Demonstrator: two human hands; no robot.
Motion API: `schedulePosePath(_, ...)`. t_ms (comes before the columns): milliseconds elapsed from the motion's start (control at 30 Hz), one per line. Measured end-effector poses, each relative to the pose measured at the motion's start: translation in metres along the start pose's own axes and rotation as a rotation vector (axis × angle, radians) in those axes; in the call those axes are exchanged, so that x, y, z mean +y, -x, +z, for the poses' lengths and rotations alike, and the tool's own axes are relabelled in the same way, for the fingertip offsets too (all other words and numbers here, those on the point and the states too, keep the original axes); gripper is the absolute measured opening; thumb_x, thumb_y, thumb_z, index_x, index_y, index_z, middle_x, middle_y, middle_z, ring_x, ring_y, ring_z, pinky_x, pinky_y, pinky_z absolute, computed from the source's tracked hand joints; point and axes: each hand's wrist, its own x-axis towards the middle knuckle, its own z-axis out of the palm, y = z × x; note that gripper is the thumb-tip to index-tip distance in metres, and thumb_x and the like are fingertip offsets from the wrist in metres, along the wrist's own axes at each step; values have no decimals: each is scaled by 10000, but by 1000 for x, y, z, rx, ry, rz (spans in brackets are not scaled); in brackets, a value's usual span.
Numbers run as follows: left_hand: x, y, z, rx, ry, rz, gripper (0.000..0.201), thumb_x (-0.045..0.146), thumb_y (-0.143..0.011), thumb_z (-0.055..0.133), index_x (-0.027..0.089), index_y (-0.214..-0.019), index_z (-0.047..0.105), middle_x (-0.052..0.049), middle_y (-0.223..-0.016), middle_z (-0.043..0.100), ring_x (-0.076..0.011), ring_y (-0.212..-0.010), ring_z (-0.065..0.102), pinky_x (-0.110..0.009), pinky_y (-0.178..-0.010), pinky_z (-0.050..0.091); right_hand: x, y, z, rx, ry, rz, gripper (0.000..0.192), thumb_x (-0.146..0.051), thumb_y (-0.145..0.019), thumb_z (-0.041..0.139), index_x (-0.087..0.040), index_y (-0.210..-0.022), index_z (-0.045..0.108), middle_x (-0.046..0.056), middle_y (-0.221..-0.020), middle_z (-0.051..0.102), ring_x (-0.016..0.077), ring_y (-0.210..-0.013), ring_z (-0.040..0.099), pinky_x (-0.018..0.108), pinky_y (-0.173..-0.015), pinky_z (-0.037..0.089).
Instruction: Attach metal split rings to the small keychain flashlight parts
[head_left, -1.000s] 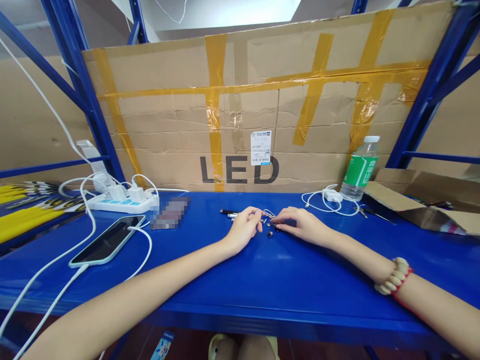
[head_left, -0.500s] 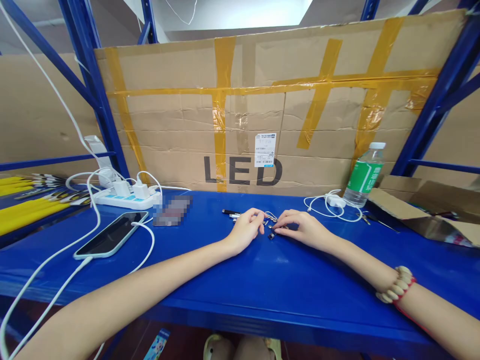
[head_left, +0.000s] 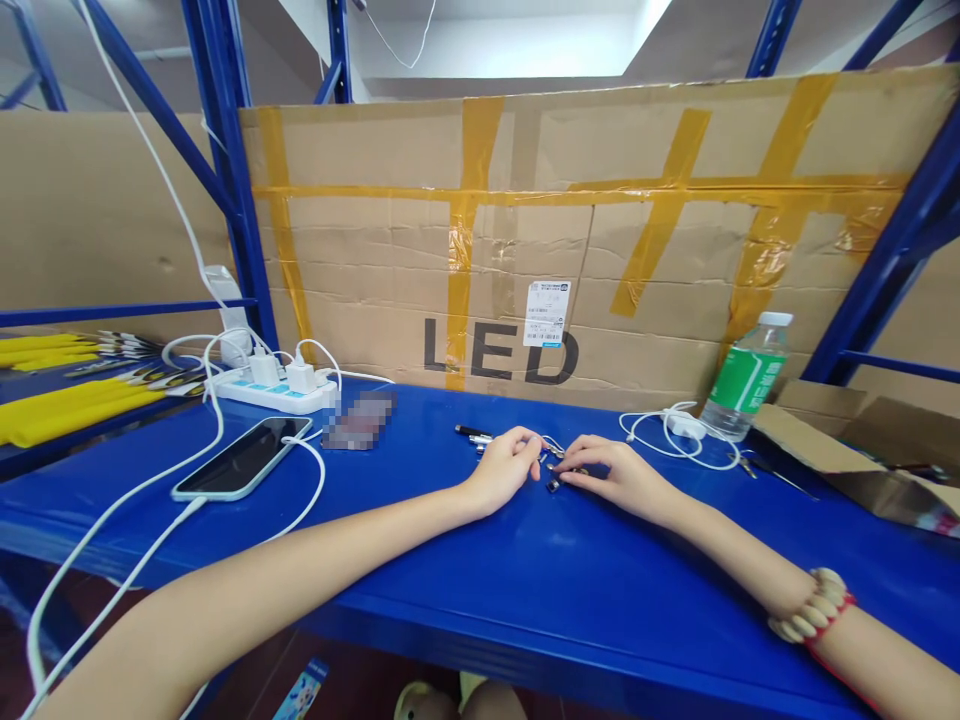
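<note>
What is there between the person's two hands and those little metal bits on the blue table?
Nothing visible. The left hand and right hand both rest with fingertips right at the small metal parts on the blue table. The water bottle and phone lie well off to the sides.

Blue shelf (head_left: 525, 590), blue uprights (head_left: 229, 170), taped cardboard backing (head_left: 600, 250)

Small shiny metal parts (head_left: 553, 484) lie on the smooth, glossy blue surface (head_left: 525, 580), with creased matt cardboard (head_left: 600, 260) striped in glossy yellow tape (head_left: 461, 230) behind it.
</note>
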Motion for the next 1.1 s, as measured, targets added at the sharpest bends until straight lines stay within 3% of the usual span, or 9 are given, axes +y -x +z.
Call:
schedulePosePath(700,-2,0,0,-16,-26,29,173,267,-839,385,141,-829,504,54,-498,471,-64,-400,346,-200,-461,269,0,0,0,-9,2,-60,245,-343,-838,496,-199,-908,681,64,-869,653,170,-839,576,316,-787,447)
schedulePosePath(1100,2,2,0,-9,-36,3,158,251,-836,389,141,-838,503,52,-505,479,-59,-403,342,-197,-457,258,-3,1,-1,-30,4,-84,245,-399,-803,537,-224,-839,704,53,-814,638,168,-802,565,308,-740,444)
